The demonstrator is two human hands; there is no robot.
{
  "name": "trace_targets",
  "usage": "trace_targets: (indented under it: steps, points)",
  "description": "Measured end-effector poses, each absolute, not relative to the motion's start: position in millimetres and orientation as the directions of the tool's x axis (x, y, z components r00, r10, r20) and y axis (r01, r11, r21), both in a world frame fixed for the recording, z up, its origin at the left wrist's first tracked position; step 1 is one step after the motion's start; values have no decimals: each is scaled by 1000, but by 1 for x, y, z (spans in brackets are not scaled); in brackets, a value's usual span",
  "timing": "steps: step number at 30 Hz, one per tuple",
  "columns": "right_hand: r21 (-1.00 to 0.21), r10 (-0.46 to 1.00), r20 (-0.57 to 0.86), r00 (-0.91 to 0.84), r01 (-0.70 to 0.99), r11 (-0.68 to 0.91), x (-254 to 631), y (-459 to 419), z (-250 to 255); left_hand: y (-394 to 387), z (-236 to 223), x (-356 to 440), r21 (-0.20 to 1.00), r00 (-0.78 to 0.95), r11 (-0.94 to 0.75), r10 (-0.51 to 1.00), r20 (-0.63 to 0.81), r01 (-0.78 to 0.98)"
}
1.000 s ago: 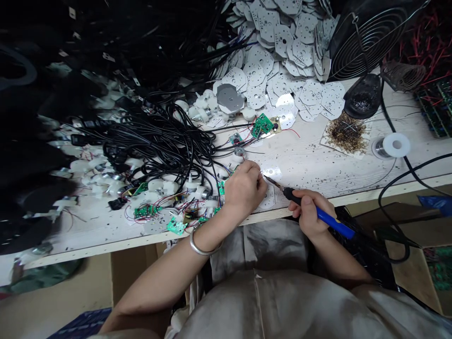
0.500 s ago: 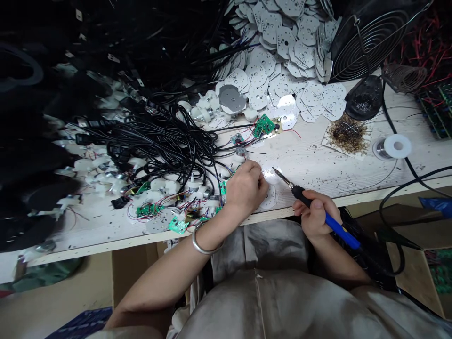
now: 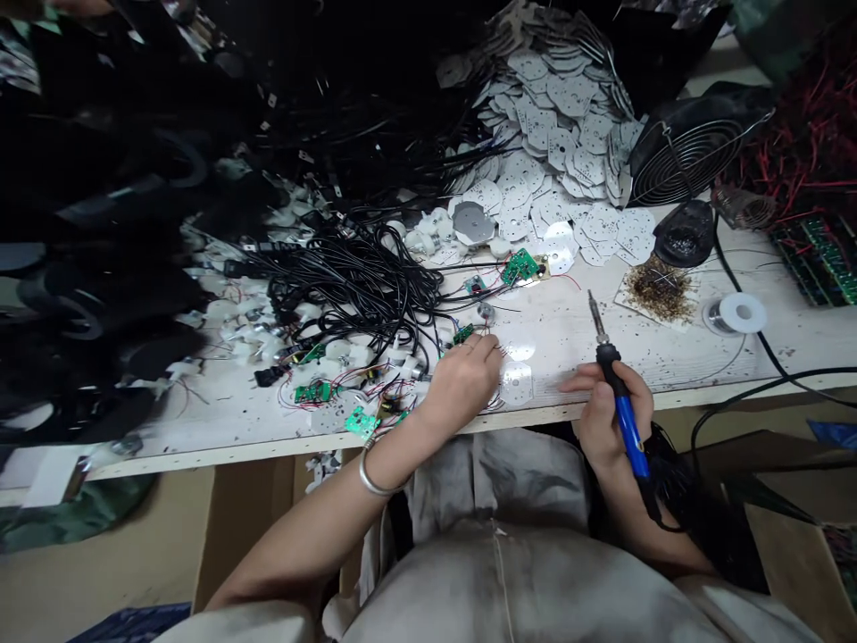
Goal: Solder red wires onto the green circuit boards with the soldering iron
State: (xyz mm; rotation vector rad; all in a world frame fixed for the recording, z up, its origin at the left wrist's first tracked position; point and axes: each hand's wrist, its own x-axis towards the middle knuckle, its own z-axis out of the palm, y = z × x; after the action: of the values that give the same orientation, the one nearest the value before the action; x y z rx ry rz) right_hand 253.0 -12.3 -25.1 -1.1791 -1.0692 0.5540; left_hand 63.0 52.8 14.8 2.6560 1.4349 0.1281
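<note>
The person's left hand (image 3: pixel 461 379), a metal bangle (image 3: pixel 370 478) on its wrist, sits just left of a white perforated disc (image 3: pixel 517 384) at the bench's front edge. Its fingers are bunched forward over thin wires, and whether they pinch anything is too small to tell. The right hand (image 3: pixel 611 411), to the right of the disc, wraps a blue-handled soldering iron (image 3: pixel 624 415). The iron's long axis stands nearly upright in view, with its tip (image 3: pixel 592 304) pointing away from the person, up and to the right of the disc. The left hand is the nearer to the disc.

Just beyond the disc lies a second, shiny disc (image 3: pixel 520 350), and a small green circuit board (image 3: pixel 462 335) sits to its left, past the left fingertips. Further left of the disc spreads a tangle of black cables (image 3: pixel 354 281). Further right are a spool of solder wire (image 3: pixel 742 313) and a card heaped with brown scraps (image 3: pixel 660 290). Farthest off, behind the disc, rise a heap of perforated discs (image 3: pixel 555 143) and a caged fan (image 3: pixel 693 152).
</note>
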Motion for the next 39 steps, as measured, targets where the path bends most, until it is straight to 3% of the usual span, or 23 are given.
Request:
trace_targets:
  steps: [7,15,20,27,31,34,39]
  points:
    - [-725,750,633,190,485,489,272,18,-2,44,13,29,110,600,-598,800,13,794]
    - [-522,728,683,-57,659,542,312,103,0,44,18,27,25,606,-606,796,-2,795]
    - [-390,740,623,-252,719,574,319,157,-17,39,20,29,-18,643,-643,766,-7,766]
    - [-385,766,436,-472,672,633,312,178,-21,24,28,26,-160,674,-655,723,154,739]
    - [-367,773,375,-512,684,631,314,171,-15,34,37,53,-120,675,-666,710,199,736]
    - [-341,800,367,-476,731,591,318,165,-10,57,34,81,-75,655,-651,748,108,755]
    - [-283,810,393,-435,781,556,322,160,-8,89,26,95,-107,474,-489,870,-136,866]
